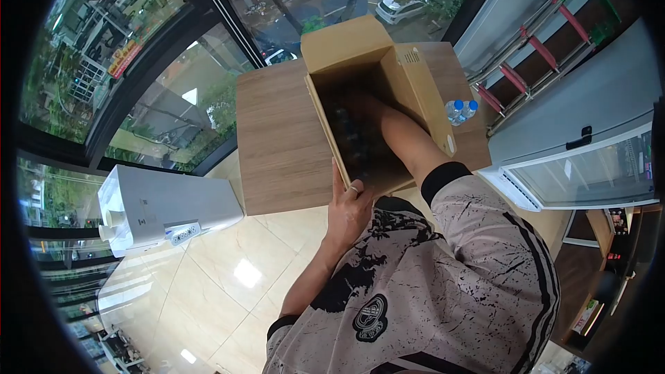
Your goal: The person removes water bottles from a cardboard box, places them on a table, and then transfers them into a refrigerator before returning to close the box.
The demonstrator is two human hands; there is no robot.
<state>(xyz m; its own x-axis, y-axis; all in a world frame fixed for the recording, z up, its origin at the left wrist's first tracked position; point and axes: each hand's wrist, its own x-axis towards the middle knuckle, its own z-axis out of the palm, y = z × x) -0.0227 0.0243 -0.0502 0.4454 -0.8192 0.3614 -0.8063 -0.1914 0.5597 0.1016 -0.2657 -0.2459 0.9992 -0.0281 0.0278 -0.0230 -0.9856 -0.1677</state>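
Note:
An open cardboard box (415,90) stands on a wooden table, its flaps folded outward. My left hand (350,208), with a ring on one finger, grips the box at its near left corner. My right arm reaches down over the near right side, and my right hand (359,104) is deep in the dark interior. Its fingers are too dark to make out. Beside it in the box, several dim bottle-like shapes (344,123) show along the left. To the right of the box, two small water bottles (462,112) with blue caps stand on the table.
The wooden table (273,138) abuts large windows. A white appliance (159,211) stands on the tiled floor at left. On the right are a folded ladder (530,62) with red steps and a grey cabinet with an open glass door (582,173).

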